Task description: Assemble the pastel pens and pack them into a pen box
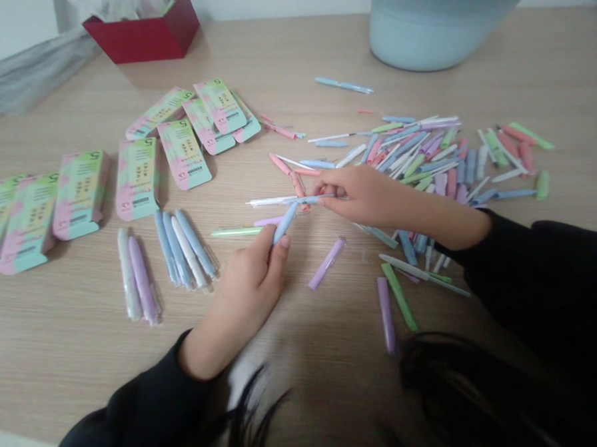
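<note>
My left hand (249, 279) is closed round a light blue pen barrel (285, 224), whose tapered end points up and away. My right hand (357, 195) pinches a slim blue pen part (307, 200) just beyond it. A thin white pen piece (270, 201) lies in line with that part; whether the two are joined I cannot tell. Under and beside the hands lie a green pen part (236, 232) and a purple tube (326, 263). To the left, assembled-looking pens in blue and white (184, 249) lie in a row, near a white and a purple pen (144, 278).
A large heap of loose pen parts (425, 157) spreads under and beyond my right forearm. Several pastel cartons (138, 175) stretch across the left. Behind stand a red box (143, 38) holding clear plastic and a pale blue basin (433, 29). Clear plastic wrap (30, 74) lies far left.
</note>
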A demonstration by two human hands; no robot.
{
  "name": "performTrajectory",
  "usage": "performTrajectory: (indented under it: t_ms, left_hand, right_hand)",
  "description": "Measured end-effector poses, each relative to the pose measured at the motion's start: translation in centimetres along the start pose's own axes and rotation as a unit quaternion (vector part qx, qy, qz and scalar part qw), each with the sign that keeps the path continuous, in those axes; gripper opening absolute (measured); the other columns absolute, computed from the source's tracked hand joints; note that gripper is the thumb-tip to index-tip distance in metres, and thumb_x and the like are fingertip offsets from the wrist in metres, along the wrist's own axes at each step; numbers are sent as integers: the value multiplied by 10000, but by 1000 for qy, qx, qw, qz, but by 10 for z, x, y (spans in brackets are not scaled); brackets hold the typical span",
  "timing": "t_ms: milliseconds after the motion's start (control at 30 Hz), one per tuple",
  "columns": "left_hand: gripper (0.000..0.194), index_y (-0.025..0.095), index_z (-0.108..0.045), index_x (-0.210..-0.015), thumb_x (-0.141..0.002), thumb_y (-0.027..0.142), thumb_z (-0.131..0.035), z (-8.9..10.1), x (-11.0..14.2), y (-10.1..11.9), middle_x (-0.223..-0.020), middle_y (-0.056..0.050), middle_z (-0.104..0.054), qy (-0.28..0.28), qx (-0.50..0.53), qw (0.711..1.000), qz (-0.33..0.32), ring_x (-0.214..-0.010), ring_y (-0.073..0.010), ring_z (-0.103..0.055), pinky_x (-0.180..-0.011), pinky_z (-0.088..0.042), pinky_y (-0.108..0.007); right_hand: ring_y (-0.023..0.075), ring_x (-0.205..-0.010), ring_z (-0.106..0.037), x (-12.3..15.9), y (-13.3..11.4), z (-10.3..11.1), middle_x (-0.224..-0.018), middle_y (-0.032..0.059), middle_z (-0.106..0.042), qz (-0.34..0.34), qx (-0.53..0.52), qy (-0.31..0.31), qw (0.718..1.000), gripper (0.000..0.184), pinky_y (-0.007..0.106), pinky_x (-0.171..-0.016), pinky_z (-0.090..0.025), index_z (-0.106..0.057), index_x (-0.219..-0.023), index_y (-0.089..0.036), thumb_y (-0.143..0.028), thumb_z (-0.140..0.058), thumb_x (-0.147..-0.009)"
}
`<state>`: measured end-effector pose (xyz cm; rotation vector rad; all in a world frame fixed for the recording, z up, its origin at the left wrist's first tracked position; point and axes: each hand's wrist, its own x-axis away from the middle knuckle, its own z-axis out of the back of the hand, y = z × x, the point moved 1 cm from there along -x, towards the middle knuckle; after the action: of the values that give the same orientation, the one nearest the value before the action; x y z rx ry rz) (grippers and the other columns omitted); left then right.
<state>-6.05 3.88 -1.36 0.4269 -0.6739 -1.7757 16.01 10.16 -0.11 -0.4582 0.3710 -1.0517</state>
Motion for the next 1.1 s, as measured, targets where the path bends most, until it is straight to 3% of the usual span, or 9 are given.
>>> performTrajectory:
  t_ms: [100,200,333,467,667,733,867,1100]
  left_hand:
    - [293,243,-524,-818,-981,436,-376,0,-2,1,-592,25,-438,7,76,997,22,-549,-179,-441,-536,-338,-301]
    - [344,226,-562,-816,-993,459,-382,-1,-4,2,-561,42,-353,-26,200,978,46,-496,-149,-342,-477,-275,-289]
    - [359,237,-531,-857,-1026,472,-317,2,-8,4,-601,52,-273,-21,325,943,73,-465,-124,-245,-436,-219,-273]
    - [381,250,-512,-877,-1038,512,-287,10,-7,4,-579,58,-248,-7,310,948,74,-450,-126,-236,-438,-204,-275]
    - [395,226,-628,-914,-1030,484,-353,11,-1,3,-568,52,-331,-132,229,964,-6,-489,-131,-292,-465,-243,-263]
    - [404,206,-647,-899,-1027,488,-388,10,-1,2,-584,51,-362,-185,230,955,-36,-514,-125,-317,-476,-254,-250]
    - [461,157,-690,-957,-1036,513,-407,6,-1,3,-568,66,-355,-315,273,905,-79,-507,-106,-311,-479,-258,-231]
    - [460,139,-614,-774,-1046,462,-432,11,-4,-3,-570,49,-410,-272,392,878,-30,-478,-70,-306,-436,-201,-213]
  right_hand:
    - [108,-652,-486,-3,0,3,-717,-22,-596,-1,-18,21,1000,200,270,-681,-330,-748,-989,-130,-162,-591,-868]
    - [100,-639,-482,-4,-3,8,-667,-47,-550,-12,7,24,1000,191,267,-676,-325,-746,-978,-137,-184,-615,-847]
    - [95,-632,-541,0,-9,16,-688,-51,-611,8,-22,-29,999,205,244,-646,-348,-683,-1039,-133,-152,-608,-850]
    - [82,-574,-568,9,-16,27,-658,-62,-656,43,-109,-149,982,79,224,-580,-354,-666,-938,-168,-188,-629,-872]
    - [90,-614,-596,16,-30,32,-709,-40,-672,78,-98,-193,973,84,235,-588,-394,-696,-837,-178,-220,-645,-888]
    - [104,-640,-608,15,-32,29,-721,-23,-680,89,-85,-208,970,85,244,-598,-404,-702,-825,-166,-188,-639,-877]
    - [122,-655,-612,9,-32,25,-745,-2,-696,79,-78,-235,966,72,257,-601,-398,-695,-856,-157,-140,-628,-837]
    - [173,-759,-631,15,-20,39,-859,31,-717,64,-54,-252,964,184,297,-669,-428,-710,-962,-192,-312,-575,-926]
